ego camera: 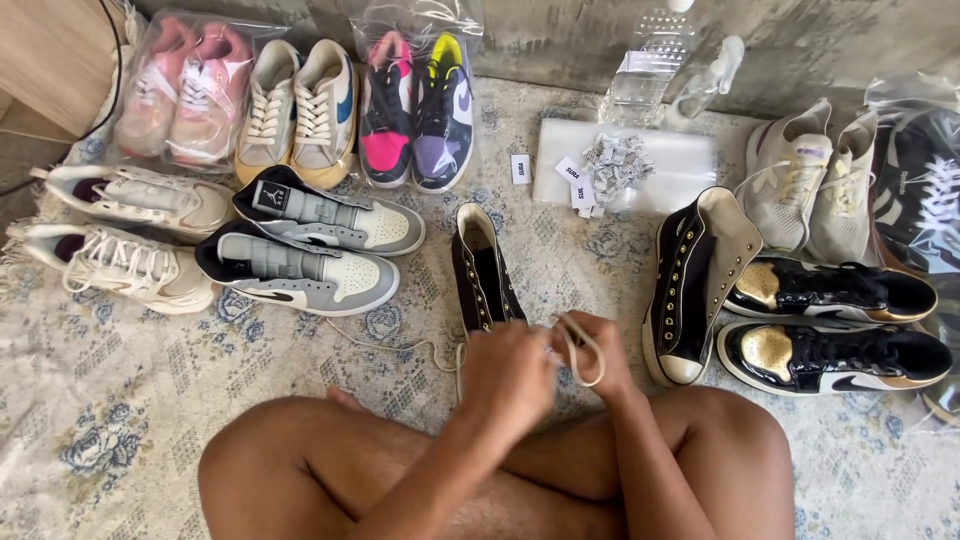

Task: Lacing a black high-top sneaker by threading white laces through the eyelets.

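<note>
Black high-top sneaker (483, 272): upright on the patterned rug (120, 400), toe hidden under both hands. Left hand (508, 372) and right hand (598, 358) pinched closed on its cream lace (578, 345). Matching sneaker (695, 285) lies just right.

I see a patterned rug (120, 420) as the support surface. On it: paired sneakers (300, 250), bagged shoes (185, 90), a water bottle (645, 70).
</note>
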